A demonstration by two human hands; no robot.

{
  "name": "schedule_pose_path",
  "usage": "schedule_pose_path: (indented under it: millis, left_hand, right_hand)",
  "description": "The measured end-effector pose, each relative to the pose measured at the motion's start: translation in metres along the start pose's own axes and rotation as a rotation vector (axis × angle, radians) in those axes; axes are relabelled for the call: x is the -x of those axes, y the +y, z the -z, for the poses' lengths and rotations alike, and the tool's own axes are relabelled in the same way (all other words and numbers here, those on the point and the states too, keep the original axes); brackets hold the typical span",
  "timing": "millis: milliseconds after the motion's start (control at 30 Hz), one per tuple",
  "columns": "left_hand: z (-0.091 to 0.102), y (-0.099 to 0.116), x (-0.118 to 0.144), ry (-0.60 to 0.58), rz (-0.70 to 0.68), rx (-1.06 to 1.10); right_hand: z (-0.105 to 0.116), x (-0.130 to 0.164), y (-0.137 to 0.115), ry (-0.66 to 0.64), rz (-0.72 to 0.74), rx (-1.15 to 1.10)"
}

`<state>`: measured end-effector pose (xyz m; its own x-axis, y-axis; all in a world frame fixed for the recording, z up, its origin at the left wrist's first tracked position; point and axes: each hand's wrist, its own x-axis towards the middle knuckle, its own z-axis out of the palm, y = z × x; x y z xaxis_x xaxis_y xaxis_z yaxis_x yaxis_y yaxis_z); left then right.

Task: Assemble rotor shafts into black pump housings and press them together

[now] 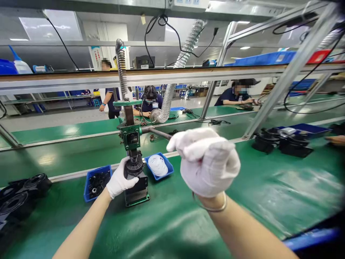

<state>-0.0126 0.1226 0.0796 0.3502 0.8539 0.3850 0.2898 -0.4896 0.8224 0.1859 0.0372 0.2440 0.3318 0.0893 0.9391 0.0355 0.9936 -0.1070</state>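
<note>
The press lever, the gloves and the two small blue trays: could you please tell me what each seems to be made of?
The press lever looks like bare steel, grey with a dull sheen. The gloves on the left hand and right hand look like white knit cotton, soft and creased. The blue trays seem moulded plastic, evenly coloured with thin glossy rims.

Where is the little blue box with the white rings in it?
In the head view, the blue tray of white rings sits on the green table near the middle, just right of the green press, between both gloved hands.

bright overhead light | glare on green mat (pixel 188 230) | edges bowed
</note>
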Motion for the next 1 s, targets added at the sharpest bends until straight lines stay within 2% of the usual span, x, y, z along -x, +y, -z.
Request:
schedule_pose_path:
  millis: [133, 300, 400, 467, 533, 600, 667, 767, 867, 933, 1000]
  left_hand:
    - [0.001, -0.002, 0.0, -0.004, -0.005, -0.032]
    - [0.003, -0.006, 0.001, -0.022, 0.0, -0.045]
    - [0.006, -0.007, 0.002, -0.046, 0.006, -0.039]
    - [0.008, -0.007, 0.004, -0.07, 0.021, -0.031]
    - [0.01, -0.008, 0.004, -0.093, 0.039, -0.023]
    - [0.012, -0.007, 0.003, -0.107, 0.052, -0.015]
    - [0.013, -0.006, 0.001, -0.109, 0.054, -0.008]
    - [0.014, 0.002, 0.003, -0.093, 0.046, 0.0]
    - [0.012, 0.013, 0.029, -0.088, 0.025, -0.025]
    - [0.009, 0.017, 0.057, -0.151, -0.004, -0.054]
    - [0.003, 0.017, 0.085, -0.278, -0.016, -0.05]
  right_hand:
    - [0.002, -0.004, 0.0, -0.123, -0.105, -0.009]
    - [0.007, 0.011, 0.001, 0.006, 0.024, 0.003]
    - [0.009, 0.009, 0.004, -0.081, 0.066, 0.025]
    - [0.011, 0.006, 0.004, -0.155, 0.019, 0.027]
    - [0.012, 0.008, 0.002, -0.135, -0.034, 0.013]
    - [0.012, 0.011, -0.001, -0.083, -0.013, -0.006]
    - [0.011, 0.008, -0.004, -0.109, 0.003, -0.018]
    - [0.013, -0.003, -0.005, -0.214, -0.119, -0.008]
    - [0.033, 0.004, 0.001, -0.235, -0.306, 0.128]
    - [0.056, 0.031, 0.007, -0.374, -0.435, 0.267]
    - [0.08, 0.07, 0.012, -0.691, -0.588, 0.405]
